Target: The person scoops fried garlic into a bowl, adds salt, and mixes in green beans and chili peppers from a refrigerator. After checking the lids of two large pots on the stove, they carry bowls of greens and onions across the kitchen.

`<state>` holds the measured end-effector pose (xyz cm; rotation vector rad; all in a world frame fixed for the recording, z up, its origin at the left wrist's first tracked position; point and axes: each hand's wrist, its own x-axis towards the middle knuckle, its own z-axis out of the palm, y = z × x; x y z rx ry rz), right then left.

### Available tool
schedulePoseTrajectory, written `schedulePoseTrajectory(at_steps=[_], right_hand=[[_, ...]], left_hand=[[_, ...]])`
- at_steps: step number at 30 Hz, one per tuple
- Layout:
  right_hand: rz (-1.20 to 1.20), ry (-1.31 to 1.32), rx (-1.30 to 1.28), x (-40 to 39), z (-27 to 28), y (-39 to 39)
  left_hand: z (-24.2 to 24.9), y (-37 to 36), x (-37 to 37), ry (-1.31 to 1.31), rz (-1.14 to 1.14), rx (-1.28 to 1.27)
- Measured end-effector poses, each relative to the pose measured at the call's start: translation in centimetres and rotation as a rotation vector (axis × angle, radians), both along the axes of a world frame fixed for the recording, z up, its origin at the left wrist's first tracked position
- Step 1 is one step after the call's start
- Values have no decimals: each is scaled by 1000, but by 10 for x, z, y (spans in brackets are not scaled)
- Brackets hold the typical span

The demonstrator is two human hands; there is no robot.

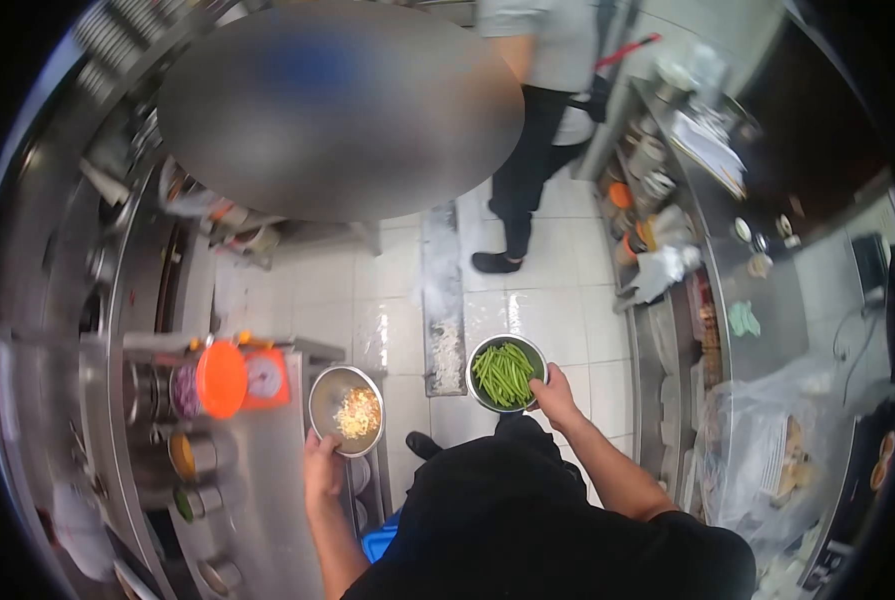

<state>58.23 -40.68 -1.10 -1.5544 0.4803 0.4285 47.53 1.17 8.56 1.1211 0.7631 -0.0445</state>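
My left hand (322,465) grips the rim of a steel mixing bowl (320,400), thumb over the edge. Inside it lies a heap of pale yellow and white chopped food (357,413), whose kind I cannot make out. On the other side, my right hand (555,397) is closed on the edge of a second steel bowl (537,357), filled with green beans (504,374). Both bowls are held in front of my body, the left one beside the steel counter (257,470) and the right one above the tiled floor.
An orange scale (264,381), an orange lid (221,380) and several metal containers (197,502) stand on the left counter. Ahead, a co-worker's dark-clad leg (517,190) stands beside a floor drain (442,270). Loaded shelves (632,240) and a plastic bag (757,460) line the right.
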Motion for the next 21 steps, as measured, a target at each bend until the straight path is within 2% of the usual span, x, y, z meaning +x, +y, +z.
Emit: schedulePoseTrajectory(at_steps=[5,10,11,21], right_hand=[[-218,-31,27,18,-3,-94],[-332,-81,28,53,3,-161],[-350,-76,28,70,18,-174],[-535,-147,107,222,39,-277]], left_hand=[[11,-99,97,-109,-161,-102],[2,-160,158,-77,-274,-144],[13,-174,175,-41,-275,-154],[-8,-296,323,62,-399,-120]])
